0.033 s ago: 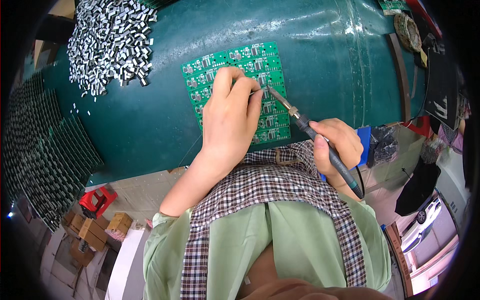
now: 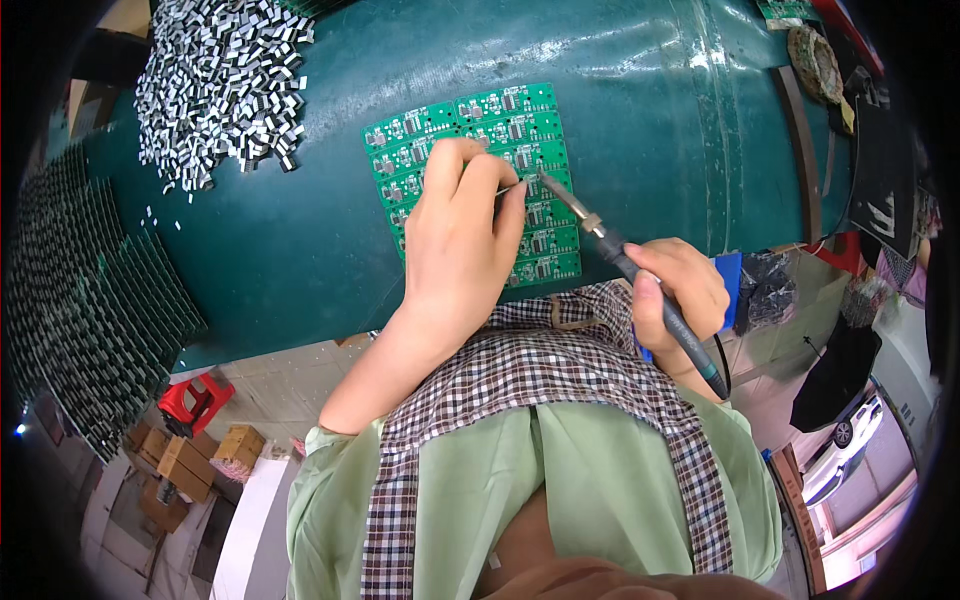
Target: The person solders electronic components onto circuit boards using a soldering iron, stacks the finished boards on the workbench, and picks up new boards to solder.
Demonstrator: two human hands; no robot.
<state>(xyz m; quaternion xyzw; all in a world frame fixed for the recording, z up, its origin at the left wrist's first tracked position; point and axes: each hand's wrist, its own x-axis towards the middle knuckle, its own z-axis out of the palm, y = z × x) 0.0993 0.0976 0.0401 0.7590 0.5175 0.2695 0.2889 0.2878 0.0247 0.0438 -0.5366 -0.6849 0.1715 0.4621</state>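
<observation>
A panel of green circuit boards point(image 2: 545, 128) lies on the green table, its rows set with small chips. My left hand point(image 2: 460, 220) rests over the middle of the panel, covering part of it. Its thumb and index finger pinch a thin solder wire point(image 2: 511, 187), of which only a short bit shows at the fingertips. From the right, my right hand point(image 2: 685, 290) grips the dark handle of a soldering iron point(image 2: 612, 245). The metal tip points at the right-hand column of boards, close to my left fingertips; whether it touches the board I cannot tell.
A heap of small black-and-white parts point(image 2: 220, 90) covers the far left of the table point(image 2: 660, 120). Stacked rows of dark boards point(image 2: 90, 290) stand along the left edge. At right lies a dark bar point(image 2: 797, 150). A red stool point(image 2: 197, 404) and cartons point(image 2: 187, 465) are below.
The soldering iron's tip has shifted slightly to the right, away from my left fingertips, together with my right hand. My left hand stays nearly in place.
</observation>
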